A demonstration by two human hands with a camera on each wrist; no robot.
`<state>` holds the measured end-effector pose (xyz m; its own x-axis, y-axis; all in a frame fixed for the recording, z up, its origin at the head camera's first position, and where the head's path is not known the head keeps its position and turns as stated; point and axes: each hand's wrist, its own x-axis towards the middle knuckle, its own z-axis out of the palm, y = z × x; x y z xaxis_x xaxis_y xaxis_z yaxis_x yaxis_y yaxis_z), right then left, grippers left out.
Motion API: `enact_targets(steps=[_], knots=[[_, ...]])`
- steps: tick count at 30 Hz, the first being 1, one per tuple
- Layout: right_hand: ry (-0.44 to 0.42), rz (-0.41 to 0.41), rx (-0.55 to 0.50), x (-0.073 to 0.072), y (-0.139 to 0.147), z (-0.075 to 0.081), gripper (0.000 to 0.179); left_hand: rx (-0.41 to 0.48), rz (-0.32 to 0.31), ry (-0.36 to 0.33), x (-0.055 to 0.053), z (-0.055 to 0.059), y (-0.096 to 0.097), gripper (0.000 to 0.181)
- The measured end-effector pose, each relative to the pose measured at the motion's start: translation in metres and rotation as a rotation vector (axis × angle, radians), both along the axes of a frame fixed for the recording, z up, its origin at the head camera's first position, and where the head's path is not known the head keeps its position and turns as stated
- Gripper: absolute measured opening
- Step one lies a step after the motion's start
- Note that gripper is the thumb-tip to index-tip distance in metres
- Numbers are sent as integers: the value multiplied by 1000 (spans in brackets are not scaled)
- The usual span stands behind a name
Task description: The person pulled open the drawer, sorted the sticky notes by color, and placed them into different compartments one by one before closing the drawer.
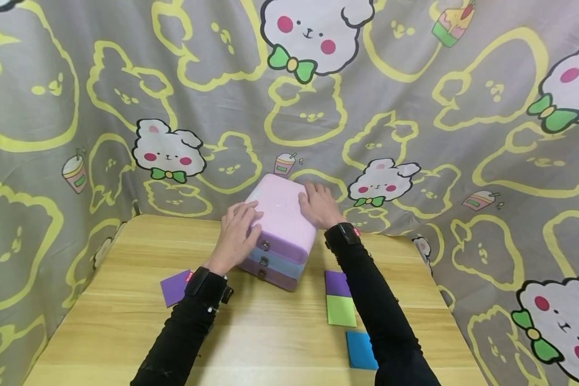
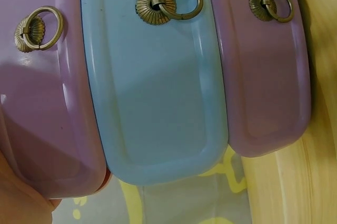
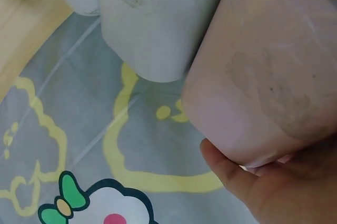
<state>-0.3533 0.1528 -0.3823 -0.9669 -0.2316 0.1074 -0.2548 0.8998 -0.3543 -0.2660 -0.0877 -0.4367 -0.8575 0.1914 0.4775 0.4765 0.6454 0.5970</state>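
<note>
Box between both hands, drawers closed

The drawer box [image 1: 282, 212] stands at the far part of the table [image 1: 120, 300], its front turned askew. The handling looks midway: the box is on the table but not let go. The left hand [image 1: 236, 236] lies along its left upper edge, and the right hand [image 1: 321, 206] rests on the upper far right corner. In each the grip appears spread over the surface, pinching nothing.

Its pink top drawer [image 2: 47, 113], blue middle drawer [image 2: 158, 92] and mauve bottom drawer [image 2: 268, 77] are all closed, so their contents cannot be told. Each carries a ring pull [image 2: 181, 0], none of them held.

Outside the box, untouched, a purple square [image 1: 175, 288] lies left; right, another purple square [image 1: 337, 283] meets a green square [image 1: 341, 311], with a blue square [image 1: 362, 349] nearer. A patterned curtain [image 1: 222, 107] hangs behind.
</note>
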Motion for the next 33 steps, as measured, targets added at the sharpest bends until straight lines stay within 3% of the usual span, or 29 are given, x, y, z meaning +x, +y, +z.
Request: enact_targets(steps=[10, 15, 20, 33], knots=[[48, 30, 46, -13, -2, 0, 53, -4, -8, 4, -3, 2, 1, 32], [6, 68, 94, -15, -3, 1, 57, 2, -9, 6, -4, 2, -1, 31], [-41, 37, 111, -16, -7, 3, 59, 5, -9, -3, -6, 0, -2, 32], [-28, 17, 159, -21, -11, 0, 61, 7, -14, -7, -3, 2, -4, 31]])
